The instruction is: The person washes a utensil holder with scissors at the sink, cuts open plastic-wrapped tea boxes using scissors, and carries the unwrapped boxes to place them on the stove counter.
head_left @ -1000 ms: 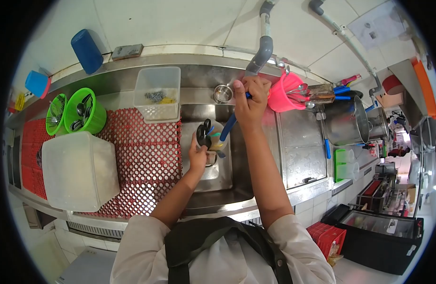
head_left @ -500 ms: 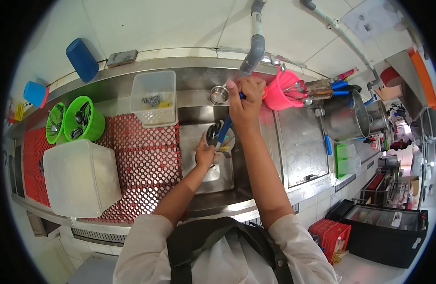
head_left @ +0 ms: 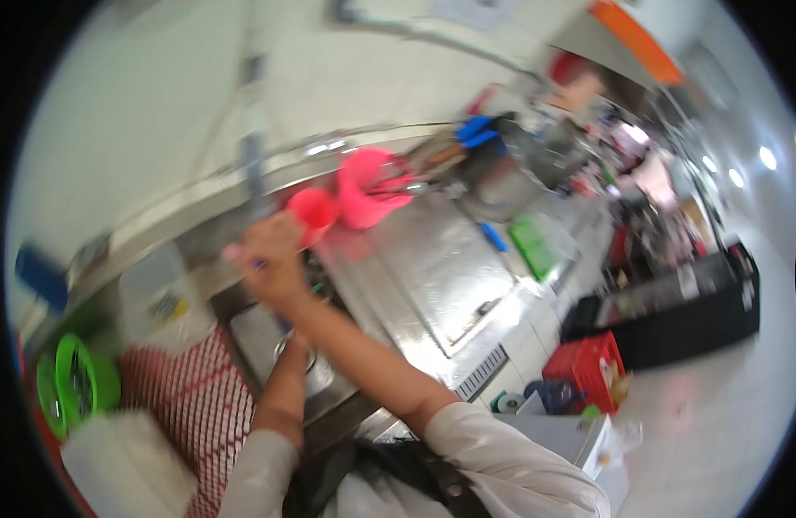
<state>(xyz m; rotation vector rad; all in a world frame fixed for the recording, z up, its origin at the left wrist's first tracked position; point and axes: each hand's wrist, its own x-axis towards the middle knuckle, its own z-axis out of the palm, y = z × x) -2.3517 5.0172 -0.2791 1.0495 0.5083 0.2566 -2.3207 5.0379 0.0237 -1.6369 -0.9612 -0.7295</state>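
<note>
My right hand [head_left: 275, 259] is a closed fist just below the end of the grey wall pipe [head_left: 255, 173]. A bit of blue shows at its fingers, apparently the blue hose that ran through this fist half a second ago. Lower down, inside the steel sink [head_left: 251, 337], is my left hand [head_left: 300, 345], close to a shiny round rim [head_left: 283, 348]. Blur and my right forearm hide its fingers and whatever they touch. A red cup [head_left: 312, 214] stands right beside my right hand.
A pink container [head_left: 363, 194] of utensils and a large steel pot [head_left: 510, 173] stand to the right. Red matting [head_left: 186, 388], a clear plastic box [head_left: 156, 289], green utensil baskets [head_left: 95, 380] and a whitish bin [head_left: 121, 466] lie left. A red crate [head_left: 579, 367] is on the floor.
The view has swung right and blurred, so the sink and both hands appear farther left. My right fist stays near the pipe's end, my left hand in the sink.
</note>
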